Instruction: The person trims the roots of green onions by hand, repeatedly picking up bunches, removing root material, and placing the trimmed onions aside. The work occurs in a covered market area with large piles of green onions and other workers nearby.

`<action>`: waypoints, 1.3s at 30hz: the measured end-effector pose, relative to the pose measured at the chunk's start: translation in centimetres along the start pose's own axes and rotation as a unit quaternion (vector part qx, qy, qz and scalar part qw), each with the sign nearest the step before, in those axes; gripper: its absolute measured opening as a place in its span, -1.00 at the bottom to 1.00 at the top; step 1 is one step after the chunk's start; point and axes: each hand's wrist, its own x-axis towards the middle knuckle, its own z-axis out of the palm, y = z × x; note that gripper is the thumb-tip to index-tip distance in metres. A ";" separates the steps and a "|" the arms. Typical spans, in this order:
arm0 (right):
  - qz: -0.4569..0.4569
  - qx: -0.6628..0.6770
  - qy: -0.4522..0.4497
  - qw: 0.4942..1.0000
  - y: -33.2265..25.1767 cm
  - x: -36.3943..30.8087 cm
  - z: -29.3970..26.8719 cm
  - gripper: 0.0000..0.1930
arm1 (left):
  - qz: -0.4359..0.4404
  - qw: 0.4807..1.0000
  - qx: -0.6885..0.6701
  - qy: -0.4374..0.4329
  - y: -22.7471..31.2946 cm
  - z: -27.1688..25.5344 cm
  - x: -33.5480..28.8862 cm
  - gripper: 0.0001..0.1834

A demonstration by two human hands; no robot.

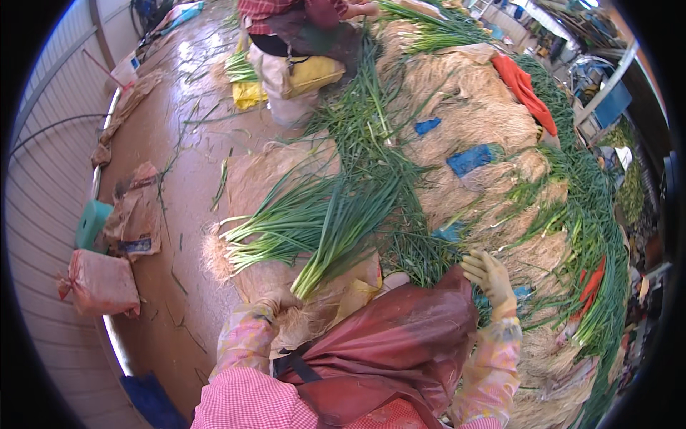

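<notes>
My left hand (280, 300), in a pale glove, is closed at the white root end of a bunch of green onions (350, 225); its fingers are partly hidden. The leaves of that bunch fan away to the far right. Beside it on the sacking, a second pile of green onions (275, 229) lies with its tangled roots (216, 252) to the left. My right hand (489, 277), also gloved, is raised at the right edge of my dark red apron (400, 322), fingers stretched out and holding nothing. Below it spreads a heap of pale onion roots (539, 286).
A large root-covered mound (464, 93) fills the right side, edged with green leaves (572, 171) and a red cloth (525, 93). Another person (296, 21) sits at the far end by a yellow sack (314, 75). A pink sack (106, 282) and teal stool (93, 223) stand left.
</notes>
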 end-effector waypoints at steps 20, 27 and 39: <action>0.030 0.070 0.259 0.963 6.2 -12.8 -15.7 -0.50 | 0.047 0.792 -0.454 0.406 -17.8 -16.9 8.1 -0.59; 0.012 0.104 0.307 0.946 10.2 -16.2 -17.4 -0.53 | -0.017 0.789 -0.447 0.422 -8.9 -1.9 5.7 -0.60; 0.025 0.156 0.336 0.928 16.0 -21.2 -18.6 -0.56 | 0.025 0.991 -0.055 0.121 -3.3 12.7 17.3 -0.31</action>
